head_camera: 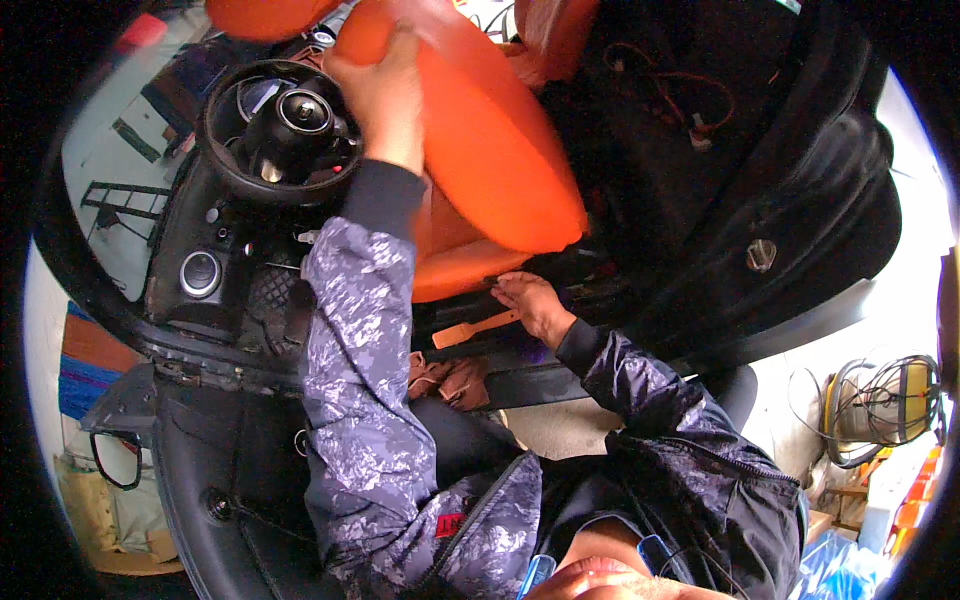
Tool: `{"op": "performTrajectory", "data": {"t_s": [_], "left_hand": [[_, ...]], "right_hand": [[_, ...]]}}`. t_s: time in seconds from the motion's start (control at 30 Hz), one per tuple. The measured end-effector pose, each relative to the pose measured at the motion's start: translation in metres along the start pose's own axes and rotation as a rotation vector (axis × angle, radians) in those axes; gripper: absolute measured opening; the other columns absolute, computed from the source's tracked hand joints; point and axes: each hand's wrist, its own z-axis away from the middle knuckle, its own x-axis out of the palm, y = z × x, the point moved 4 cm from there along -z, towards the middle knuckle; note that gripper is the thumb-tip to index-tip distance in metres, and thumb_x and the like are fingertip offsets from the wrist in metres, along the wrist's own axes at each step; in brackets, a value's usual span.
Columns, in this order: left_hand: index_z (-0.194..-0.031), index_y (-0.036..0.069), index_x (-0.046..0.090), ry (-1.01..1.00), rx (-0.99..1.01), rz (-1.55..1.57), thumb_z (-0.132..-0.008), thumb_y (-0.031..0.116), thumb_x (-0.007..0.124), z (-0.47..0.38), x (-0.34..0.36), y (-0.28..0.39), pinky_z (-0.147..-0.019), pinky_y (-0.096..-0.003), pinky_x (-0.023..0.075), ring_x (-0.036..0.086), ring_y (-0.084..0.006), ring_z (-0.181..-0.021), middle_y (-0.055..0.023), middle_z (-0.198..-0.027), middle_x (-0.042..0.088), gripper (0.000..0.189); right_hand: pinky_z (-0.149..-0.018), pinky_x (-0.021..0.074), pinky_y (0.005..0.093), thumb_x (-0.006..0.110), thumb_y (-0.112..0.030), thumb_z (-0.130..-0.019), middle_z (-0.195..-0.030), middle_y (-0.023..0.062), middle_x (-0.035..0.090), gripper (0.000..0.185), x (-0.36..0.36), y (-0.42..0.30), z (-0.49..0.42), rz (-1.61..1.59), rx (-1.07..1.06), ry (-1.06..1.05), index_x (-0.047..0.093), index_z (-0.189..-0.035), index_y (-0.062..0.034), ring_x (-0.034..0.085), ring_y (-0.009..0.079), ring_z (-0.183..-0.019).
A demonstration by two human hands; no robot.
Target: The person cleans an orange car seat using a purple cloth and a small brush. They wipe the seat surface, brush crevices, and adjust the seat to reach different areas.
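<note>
My left hand point(382, 97) grips the upper edge of an orange front seat backrest point(487, 142), which leans forward over the orange seat cushion point(465, 259). Low beside the cushion's rear corner is my right hand point(529, 296), its thumb and fingers pinched on a small dark piece point(491, 280); whether this is part of the seat cannot be told. Just below that hand lies a flat orange piece point(465, 331) with a wider end. Brown crumpled material point(454, 381) shows by the door sill.
A steering wheel point(281, 131) and black dashboard stand at the left. The opened car door point(232, 480) is at the lower left. Behind the seat, loose wiring point(697, 124) lies on the dark floor. A yellow-and-grey machine with coiled cables point(877, 405) stands outside at right.
</note>
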Motion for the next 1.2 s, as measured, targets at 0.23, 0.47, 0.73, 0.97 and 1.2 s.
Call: {"op": "performTrajectory", "data": {"t_s": [0.23,0.47,0.73,0.97,1.2], "left_hand": [[-0.141,-0.005,0.05,0.077,0.201,-0.352,-0.092,0.027,0.084,0.005,0.058,0.054,-0.1,-0.0444,0.0548,0.071,-0.0361,-0.113,-0.0239,-0.124,0.069,0.068],[-0.162,-0.015,0.021,0.057,0.202,-0.549,-0.088,0.05,0.082,0.012,0.08,0.059,-0.122,-0.0544,0.0394,0.043,-0.0556,-0.148,-0.0437,-0.159,0.039,0.115],[-0.158,-0.005,0.035,-0.018,0.101,-0.385,-0.101,0.045,0.068,-0.001,0.071,0.037,-0.117,-0.0524,0.0447,0.051,-0.0519,-0.139,-0.0398,-0.152,0.046,0.082],[-0.116,-0.002,0.07,-0.215,-0.12,-0.033,-0.105,0.032,0.052,-0.058,0.08,0.014,-0.096,-0.043,0.0524,0.068,-0.0369,-0.103,-0.0208,-0.113,0.073,0.04],[-0.119,0.017,0.071,-0.364,-0.464,0.082,-0.1,0.036,0.062,-0.077,0.063,-0.008,-0.098,-0.0384,0.0473,0.063,-0.0167,-0.11,0.0005,-0.118,0.071,0.028]], "right_hand": [[-0.104,0.0585,0.0418,0.069,-0.01,-0.104,-0.116,0.0119,0.073,0.02,0.018,0.04,-0.012,0.15,-0.011,-0.068,0.069,-0.121,-0.0007,0.071,0.0282,-0.114],[-0.103,0.0578,0.0371,0.071,-0.011,-0.104,-0.118,0.0111,0.076,0.021,0.014,0.039,-0.01,0.228,-0.072,-0.099,0.073,-0.121,0.0015,0.072,0.0265,-0.112],[-0.091,0.0583,0.037,0.069,-0.007,-0.1,-0.113,0.0142,0.079,0.022,0.063,-0.06,0.085,1.262,-0.453,-0.206,0.075,-0.118,0.0043,0.075,0.025,-0.105],[-0.088,0.0572,0.051,0.074,-0.005,-0.089,-0.107,0.0185,0.072,0.025,0.224,-0.27,0.206,1.291,-1.926,0.088,0.072,-0.115,-0.0043,0.069,0.0421,-0.099],[-0.092,0.0586,0.0528,0.067,-0.034,-0.094,-0.097,0.0283,0.075,0.041,0.355,-0.397,0.137,1.643,-1.949,0.257,0.079,-0.105,0.0026,0.072,0.0473,-0.093]]}}
